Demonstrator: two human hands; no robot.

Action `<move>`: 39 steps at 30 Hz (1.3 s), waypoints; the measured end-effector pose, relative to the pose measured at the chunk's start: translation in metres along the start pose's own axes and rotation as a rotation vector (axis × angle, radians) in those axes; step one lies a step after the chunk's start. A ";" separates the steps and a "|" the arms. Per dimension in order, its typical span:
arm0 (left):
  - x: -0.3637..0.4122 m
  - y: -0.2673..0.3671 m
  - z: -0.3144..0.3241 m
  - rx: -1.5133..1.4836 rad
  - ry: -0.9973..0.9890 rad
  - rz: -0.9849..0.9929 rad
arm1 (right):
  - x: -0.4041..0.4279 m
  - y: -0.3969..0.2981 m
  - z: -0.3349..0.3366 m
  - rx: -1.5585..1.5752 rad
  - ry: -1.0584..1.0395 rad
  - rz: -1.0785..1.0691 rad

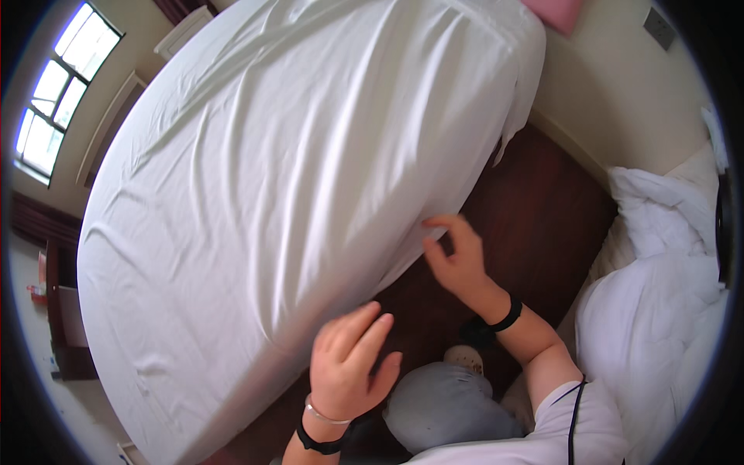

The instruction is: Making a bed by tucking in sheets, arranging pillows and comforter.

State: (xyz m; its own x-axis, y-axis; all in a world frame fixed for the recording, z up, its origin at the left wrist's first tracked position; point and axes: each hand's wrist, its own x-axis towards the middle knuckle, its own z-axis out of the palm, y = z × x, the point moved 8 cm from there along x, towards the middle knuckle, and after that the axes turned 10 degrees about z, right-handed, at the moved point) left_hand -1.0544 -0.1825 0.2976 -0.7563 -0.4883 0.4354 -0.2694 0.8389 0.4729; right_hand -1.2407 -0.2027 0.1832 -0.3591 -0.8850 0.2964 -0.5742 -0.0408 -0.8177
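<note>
A wrinkled white sheet (279,163) covers a mattress and hangs over its near side. By the lower part of that side is my left hand (351,360), palm down with fingers extended and nothing held. It wears a clear bangle and a black wristband. Farther along the same side, my right hand (456,256) has its thumb and fingers curved apart. Its fingertips are beside the hanging sheet edge (410,264); whether they touch it I cannot tell. Nothing shows in its grasp.
Dark reddish floor (540,180) runs between the bed and a pile of white bedding (645,325) at the right. My bent knee (447,401) and a light shoe (464,356) are below. Pink fabric (558,13) shows at the top. A window (67,75) is at the far left.
</note>
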 end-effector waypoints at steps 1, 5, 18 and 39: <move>0.020 0.003 -0.018 0.116 0.070 0.046 | 0.022 -0.004 -0.035 0.066 0.198 0.007; 0.080 -0.046 -0.024 0.445 -0.058 -0.511 | 0.113 -0.037 -0.092 0.076 0.329 0.043; 0.134 -0.146 0.039 0.192 -0.689 -1.253 | 0.200 -0.002 -0.053 -0.764 0.028 0.473; 0.131 -0.155 0.043 0.083 -0.998 -1.467 | 0.346 0.036 -0.175 -0.695 0.071 0.682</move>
State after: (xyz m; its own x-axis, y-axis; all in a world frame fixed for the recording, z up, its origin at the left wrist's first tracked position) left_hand -1.1372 -0.3661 0.2487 0.0787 -0.4854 -0.8708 -0.9954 -0.0869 -0.0415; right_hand -1.5143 -0.4286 0.3430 -0.8056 -0.5863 -0.0848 -0.5244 0.7724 -0.3585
